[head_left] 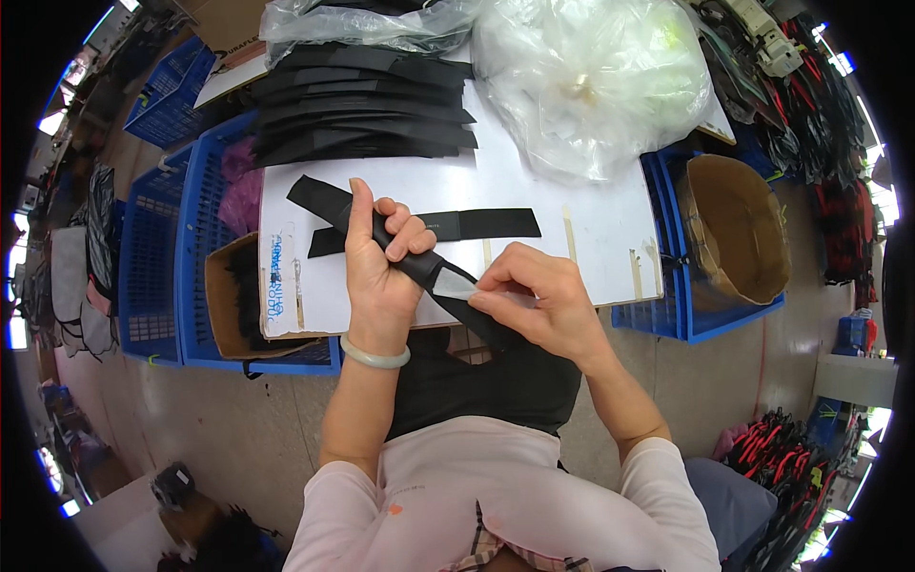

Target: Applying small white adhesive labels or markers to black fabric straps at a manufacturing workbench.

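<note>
My left hand (376, 276) is wrapped round a black fabric strip (417, 269), its thumb pointing up. The strip slants from upper left to lower right, over the table's front part. At its lower end a whitish, translucent flat piece (452, 284) sticks out from the black fabric. My right hand (541, 300) pinches the outer end of this piece between thumb and fingers. How far the piece reaches inside the strip is hidden. A second black strip (496, 223) lies flat on the white tabletop (610, 257) just beyond my hands.
Several black strips lie in a stack (367, 110) at the back left of the table. A big clear plastic bag (591, 86) sits at the back right. Blue crates (152, 257) stand at the left, and another blue crate (681, 286) with a brown paper-lined opening (739, 234) at the right.
</note>
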### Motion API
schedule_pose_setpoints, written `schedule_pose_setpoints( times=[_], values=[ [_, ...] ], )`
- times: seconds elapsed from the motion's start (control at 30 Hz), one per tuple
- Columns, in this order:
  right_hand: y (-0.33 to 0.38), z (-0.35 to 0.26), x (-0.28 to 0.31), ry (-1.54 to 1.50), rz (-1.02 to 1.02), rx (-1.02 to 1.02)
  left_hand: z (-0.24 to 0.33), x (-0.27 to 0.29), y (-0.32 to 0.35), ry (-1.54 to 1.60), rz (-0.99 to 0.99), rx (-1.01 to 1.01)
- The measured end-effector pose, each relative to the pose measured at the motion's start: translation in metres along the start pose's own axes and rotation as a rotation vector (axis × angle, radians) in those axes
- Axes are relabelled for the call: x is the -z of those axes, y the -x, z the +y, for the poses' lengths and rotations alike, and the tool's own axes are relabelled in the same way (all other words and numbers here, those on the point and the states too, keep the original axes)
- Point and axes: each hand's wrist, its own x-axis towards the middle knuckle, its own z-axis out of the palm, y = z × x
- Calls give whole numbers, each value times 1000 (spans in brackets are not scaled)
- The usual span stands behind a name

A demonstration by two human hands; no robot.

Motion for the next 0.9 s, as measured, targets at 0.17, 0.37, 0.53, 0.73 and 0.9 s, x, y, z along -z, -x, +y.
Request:
schedule_pose_setpoints(
  times=[0.17,0.37,0.53,0.73,0.9],
  values=[
    [-5,1,-7,216,34,98,-9,-4,11,-163,-75,-58],
    [4,-5,-18,366,133,45,-16,-5,16,-277,-146,-231],
    [0,-7,-30,336,140,92,-22,-2,13,-309,-188,-231],
    [6,-12,-3,255,16,110,-1,0,5,-153,-107,-202],
    [-9,-5,-22,212,63,233,-13,3,4,-115,-110,-118]
  ],
)
